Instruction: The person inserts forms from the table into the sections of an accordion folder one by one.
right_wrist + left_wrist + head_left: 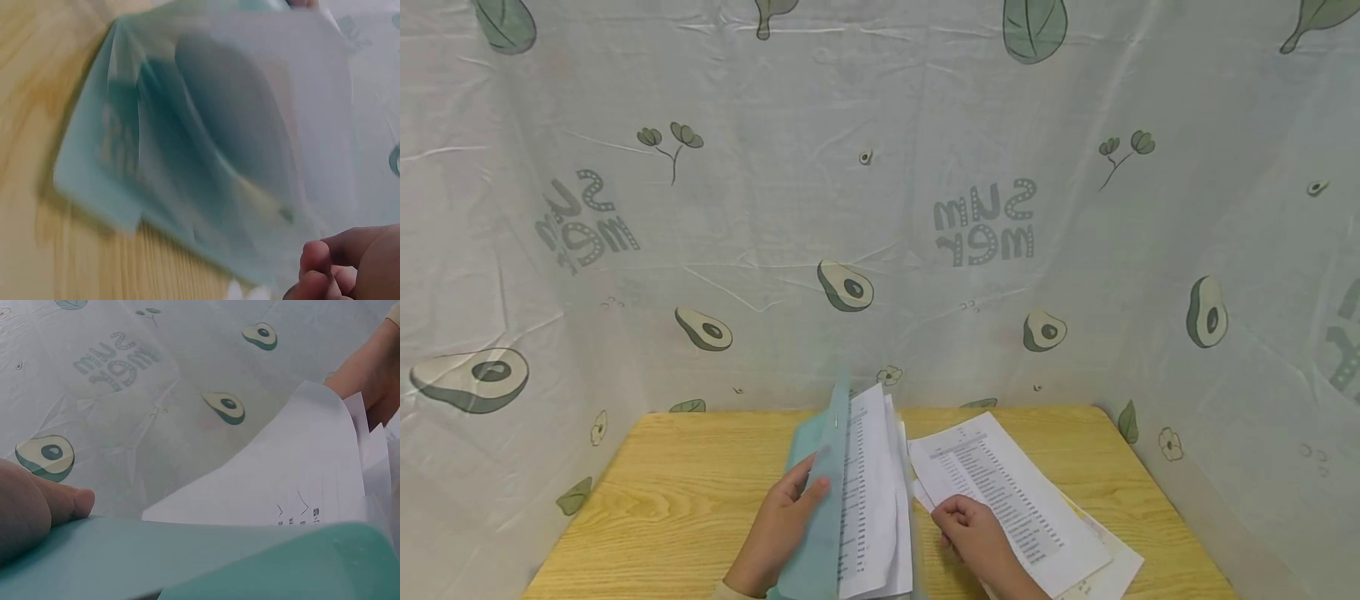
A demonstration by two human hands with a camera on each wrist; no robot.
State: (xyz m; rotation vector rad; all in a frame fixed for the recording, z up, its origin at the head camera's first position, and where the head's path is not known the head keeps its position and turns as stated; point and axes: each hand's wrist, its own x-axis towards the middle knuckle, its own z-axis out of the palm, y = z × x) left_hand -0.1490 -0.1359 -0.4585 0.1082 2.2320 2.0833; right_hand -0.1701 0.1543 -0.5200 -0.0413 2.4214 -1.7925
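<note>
A teal folder [820, 521] stands partly opened on the table, several printed sheets [868, 500] fanned inside it. My left hand [782, 521] grips its left cover, the thumb lying on the teal surface, as the left wrist view also shows along the cover's edge [125, 544]. My right hand [973, 533] is to the right of the folder with its fingers curled. From the right wrist, its fingertips [315, 256] pinch the edge of a clear plastic sleeve [325, 125]. Beneath and beyond that hand lies a loose printed list [1022, 500].
More papers [1123, 562] stick out from under the loose list at the right. Wooden table [685, 492] shows on both sides. A pale curtain [790, 208] printed with avocados hangs behind the table and along its sides.
</note>
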